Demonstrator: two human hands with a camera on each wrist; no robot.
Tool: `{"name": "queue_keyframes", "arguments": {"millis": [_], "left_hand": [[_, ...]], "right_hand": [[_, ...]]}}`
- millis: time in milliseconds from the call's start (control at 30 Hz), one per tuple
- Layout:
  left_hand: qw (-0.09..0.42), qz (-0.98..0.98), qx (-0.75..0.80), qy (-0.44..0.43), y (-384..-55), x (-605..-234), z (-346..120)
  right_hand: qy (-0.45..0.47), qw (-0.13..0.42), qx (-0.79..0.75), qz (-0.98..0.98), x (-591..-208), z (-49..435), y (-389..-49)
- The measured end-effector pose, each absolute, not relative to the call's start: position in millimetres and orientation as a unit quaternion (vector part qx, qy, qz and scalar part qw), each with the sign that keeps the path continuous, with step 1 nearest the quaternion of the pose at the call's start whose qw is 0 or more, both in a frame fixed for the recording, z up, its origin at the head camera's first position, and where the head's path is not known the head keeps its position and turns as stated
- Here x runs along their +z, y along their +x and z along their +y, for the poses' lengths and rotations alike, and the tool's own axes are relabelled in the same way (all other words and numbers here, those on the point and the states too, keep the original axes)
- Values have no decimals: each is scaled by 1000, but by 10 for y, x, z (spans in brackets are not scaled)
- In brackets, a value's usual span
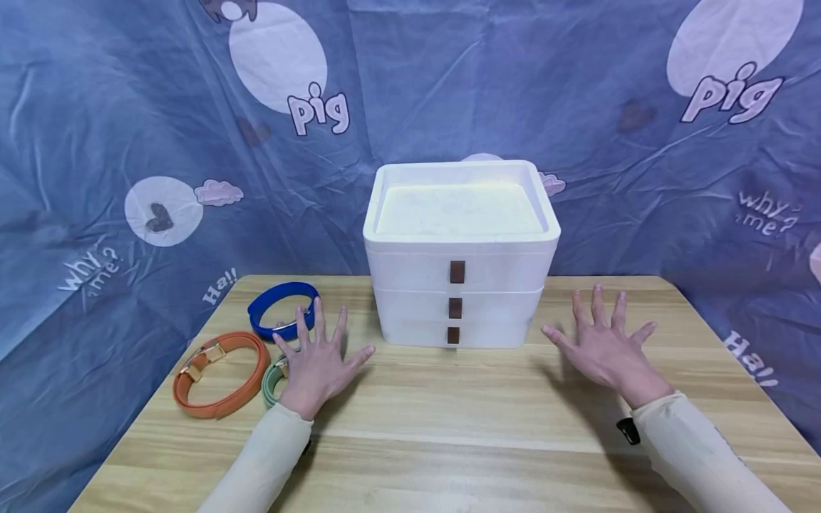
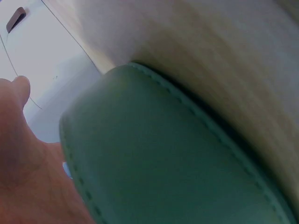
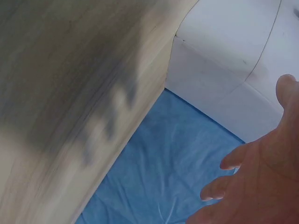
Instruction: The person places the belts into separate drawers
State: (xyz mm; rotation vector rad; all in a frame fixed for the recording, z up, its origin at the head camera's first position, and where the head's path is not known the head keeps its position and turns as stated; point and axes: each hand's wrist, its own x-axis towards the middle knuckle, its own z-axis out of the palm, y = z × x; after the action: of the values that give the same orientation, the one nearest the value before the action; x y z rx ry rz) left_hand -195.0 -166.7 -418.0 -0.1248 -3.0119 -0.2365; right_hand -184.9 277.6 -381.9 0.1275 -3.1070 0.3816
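Left hand (image 1: 319, 370) and right hand (image 1: 606, 353) spread wide, nothing held

Both my hands are open with the fingers well apart, and neither has hold of anything. My left hand overlaps part of the green belt (image 2: 159, 154), which fills much of the left wrist view; whether I touch it, I cannot tell. My right hand is over the right side of the desk (image 1: 449, 449), near the drawer unit (image 1: 410, 317) and apart from it.

Three looped belts are on the desk's left side: the green one by my left hand, the blue belt (image 1: 256, 308) just beyond it, and the orange belt (image 1: 217, 410) farthest to the left, with its gold fittings (image 1: 214, 353) at the upper left of the loop. The drawer unit stands at the back, between my hands and beyond them, three brown tabs (image 1: 455, 308) in a line down its front.

As I judge it, the work has not begun. No belt is in my grip, none shows in the shallow tray (image 1: 458, 210) on top, and the drawers look closed; what they contain I cannot see. Only the layout seems done, with the belts looped and lying loose on the desk. Everything concerning belts and drawers looks undone.
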Motion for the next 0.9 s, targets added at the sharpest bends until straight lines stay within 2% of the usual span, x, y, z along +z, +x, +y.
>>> {"name": "queue_keyframes", "arguments": {"millis": [100, 167, 333, 467, 567, 733, 900], "left_hand": [[65, -994, -74, -44, -1959, -4167, -1651], [81, -993, -70, -48, -1968, -4144, -1635], [170, -978, -96, -69, -2000, -4069, -1586], [223, -958, -157, -84, -2013, -4028, -1535], [220, -938, -253, -83, -2014, -4004, -1487], [181, -862, -464, -93, -2008, -3950, -1369], [172, -813, -547, -101, -1999, -3901, -1249]], "right_hand": [[44, 26, 129, -990, -3792, 2782, -1860], [51, 60, 146, -986, -3733, 2779, -1883], [86, 167, 239, -953, -3420, 2745, -1991], [104, 227, 306, -919, -3162, 2680, -2084], [96, 251, 352, -897, -3034, 2628, -2130], [70, 251, 433, -863, -2927, 2553, -2182], [77, 245, 447, -857, -2870, 2474, -2277]]}}
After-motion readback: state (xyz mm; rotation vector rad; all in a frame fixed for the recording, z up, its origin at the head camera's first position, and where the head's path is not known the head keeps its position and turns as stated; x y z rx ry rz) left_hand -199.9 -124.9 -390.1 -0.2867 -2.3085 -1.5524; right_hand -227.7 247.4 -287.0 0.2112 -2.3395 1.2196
